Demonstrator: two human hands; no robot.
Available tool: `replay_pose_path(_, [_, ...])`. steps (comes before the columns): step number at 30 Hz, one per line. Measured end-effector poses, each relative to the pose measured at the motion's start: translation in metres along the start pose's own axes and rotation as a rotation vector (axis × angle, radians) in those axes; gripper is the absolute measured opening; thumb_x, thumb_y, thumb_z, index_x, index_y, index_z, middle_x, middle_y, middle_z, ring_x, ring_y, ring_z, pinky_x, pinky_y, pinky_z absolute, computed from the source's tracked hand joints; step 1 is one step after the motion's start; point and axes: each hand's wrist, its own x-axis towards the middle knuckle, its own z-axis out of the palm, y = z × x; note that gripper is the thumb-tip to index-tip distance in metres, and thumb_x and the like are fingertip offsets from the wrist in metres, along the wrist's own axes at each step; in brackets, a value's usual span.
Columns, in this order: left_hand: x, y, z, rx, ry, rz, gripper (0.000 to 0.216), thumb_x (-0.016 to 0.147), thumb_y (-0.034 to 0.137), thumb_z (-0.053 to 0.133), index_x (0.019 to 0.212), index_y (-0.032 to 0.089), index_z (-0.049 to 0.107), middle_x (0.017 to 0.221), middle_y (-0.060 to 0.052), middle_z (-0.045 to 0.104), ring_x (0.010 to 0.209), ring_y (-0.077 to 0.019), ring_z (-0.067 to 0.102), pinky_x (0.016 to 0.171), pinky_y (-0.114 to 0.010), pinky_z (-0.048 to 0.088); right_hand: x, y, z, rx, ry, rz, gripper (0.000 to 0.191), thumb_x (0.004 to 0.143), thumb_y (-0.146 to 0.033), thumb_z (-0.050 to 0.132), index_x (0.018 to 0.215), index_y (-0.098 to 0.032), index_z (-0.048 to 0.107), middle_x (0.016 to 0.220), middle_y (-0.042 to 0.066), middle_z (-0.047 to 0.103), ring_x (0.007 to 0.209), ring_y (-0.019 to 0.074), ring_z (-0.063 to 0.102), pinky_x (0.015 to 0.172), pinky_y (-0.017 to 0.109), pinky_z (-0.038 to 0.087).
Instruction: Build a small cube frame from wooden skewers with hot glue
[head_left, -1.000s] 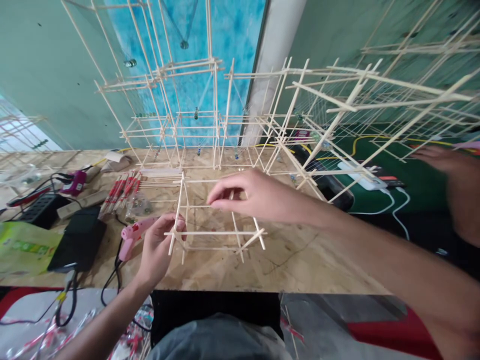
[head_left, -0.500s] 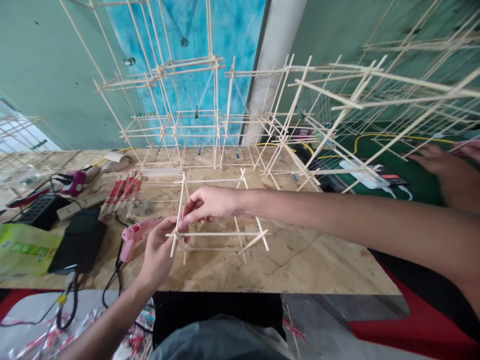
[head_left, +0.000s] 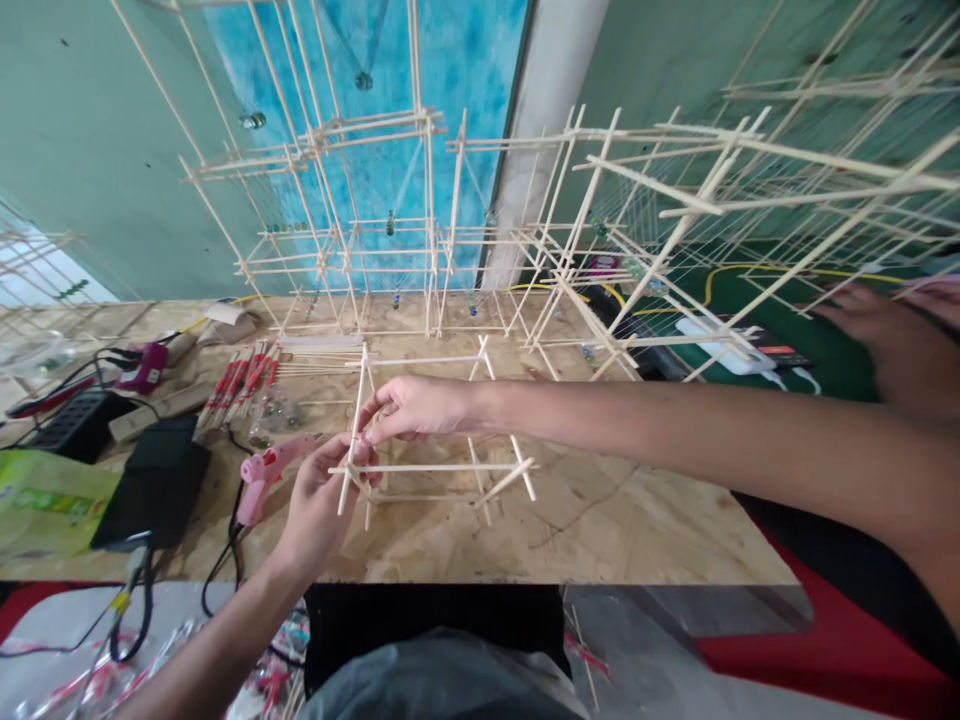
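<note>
The left hand [head_left: 319, 503] is curled closed around one corner of the small stick frame [head_left: 431, 467], and the right hand [head_left: 424, 410] reaches across from the right, its fingers [head_left: 373, 418] pinching the same corner's upright stick. The fingers hide the joint there, so how the sticks meet cannot be made out. The frame stands on the wooden table [head_left: 637, 525], directly in front of the person.

Left of the frame lie one pink glue gun [head_left: 262, 476], one bundle of red-wrapped sticks [head_left: 240, 382], one clear bag [head_left: 275, 414], one black box [head_left: 154, 482] and one green packet [head_left: 49, 510], its left part cut off by the view's edge.

Behind stand large stick frames [head_left: 375, 235]; they overlap, and the right one runs out of view, so their number is hard to tell. At far right, a co-worker's hand [head_left: 870, 335] rests on a green mat [head_left: 832, 370], its arm cut off by the edge.
</note>
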Motion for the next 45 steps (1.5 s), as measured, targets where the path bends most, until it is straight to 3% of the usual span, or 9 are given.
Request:
replay_pose_path(13, [-0.002,-0.002,-0.001,0.001,-0.040,-0.006,0.032,0.076,0.050,0.086,0.081,0.021,0.073,0.072,0.000,0.061,0.065,-0.0134,0.052,0.060,-0.025,0.044,0.000,0.000,-0.001,0.005,-0.112,-0.073,0.003,0.083,-0.017,0.073,0.083,-0.014,0.071,0.069,-0.004,0.067,0.049,0.0046,0.033,0.047,0.023,0.017])
replay_pose_path(19, [-0.003,-0.006,-0.005,0.045,-0.030,0.055,0.028,0.078,0.044,0.086,0.090,0.022,0.073,0.082,0.000,0.066,0.069,-0.0129,0.054,0.067,-0.025,0.048,0.002,-0.001,0.000,-0.014,-0.117,-0.064,0.002,0.085,-0.017,0.071,0.085,-0.015,0.071,0.065,-0.006,0.063,0.049,0.0053,0.034,0.047,0.024,0.017])
replay_pose_path(26, [-0.024,0.025,-0.018,0.575,-0.041,-0.011,0.029,0.096,0.044,0.065,0.112,0.019,0.069,0.096,-0.004,0.071,0.086,-0.0168,0.065,0.082,-0.025,0.052,0.003,-0.001,0.001,-0.089,-0.078,-0.021,0.006,0.093,-0.014,0.065,0.089,-0.013,0.069,0.057,-0.009,0.046,0.049,0.0058,0.029,0.049,0.024,0.021])
replay_pose_path(30, [-0.054,0.047,-0.045,0.958,-0.078,0.061,0.026,0.098,0.043,0.059,0.095,0.019,0.069,0.083,-0.002,0.068,0.074,-0.0159,0.062,0.067,-0.022,0.048,0.003,-0.002,0.003,-0.076,-0.070,0.018,0.007,0.095,-0.011,0.065,0.089,-0.014,0.067,0.056,-0.010,0.041,0.050,0.0060,0.028,0.050,0.025,0.020])
replay_pose_path(34, [-0.071,0.056,-0.077,1.380,0.221,0.496,0.022,0.095,0.038,0.063,0.085,0.019,0.065,0.074,0.001,0.060,0.062,-0.0133,0.053,0.062,-0.025,0.042,0.003,-0.003,0.003,-0.054,-0.101,0.038,0.011,0.097,-0.010,0.062,0.087,-0.014,0.066,0.055,-0.010,0.036,0.050,0.0067,0.024,0.051,0.027,0.017])
replay_pose_path(36, [-0.068,0.055,-0.091,1.500,0.370,0.574,0.026,0.093,0.045,0.064,0.094,0.018,0.064,0.085,-0.004,0.064,0.070,-0.0176,0.058,0.069,-0.029,0.045,0.003,-0.003,0.002,-0.058,-0.103,0.045,0.011,0.097,-0.010,0.062,0.087,-0.014,0.066,0.055,-0.010,0.036,0.050,0.0067,0.024,0.051,0.028,0.016])
replay_pose_path(38, [-0.057,0.049,-0.103,1.554,0.407,0.493,0.044,0.090,0.054,0.062,0.111,0.016,0.062,0.103,-0.012,0.067,0.089,-0.0265,0.064,0.081,-0.036,0.050,0.003,-0.003,0.002,-0.066,-0.100,0.049,0.010,0.096,-0.012,0.062,0.088,-0.013,0.066,0.056,-0.011,0.036,0.050,0.0063,0.024,0.051,0.028,0.016])
replay_pose_path(40, [-0.043,0.043,-0.113,1.557,0.342,0.379,0.057,0.089,0.060,0.058,0.121,0.014,0.060,0.111,-0.016,0.068,0.101,-0.0324,0.064,0.088,-0.042,0.050,0.003,-0.001,0.002,-0.069,-0.097,0.047,0.009,0.096,-0.013,0.063,0.088,-0.013,0.067,0.056,-0.010,0.037,0.050,0.0057,0.024,0.051,0.028,0.016])
replay_pose_path(45, [-0.015,0.033,-0.126,1.499,0.218,0.181,0.037,0.086,0.052,0.055,0.093,0.018,0.068,0.087,-0.008,0.069,0.077,-0.0246,0.065,0.073,-0.031,0.050,0.006,0.001,0.001,-0.066,-0.098,0.035,0.006,0.095,-0.014,0.064,0.090,-0.013,0.068,0.058,-0.010,0.038,0.050,0.0052,0.026,0.051,0.027,0.018])
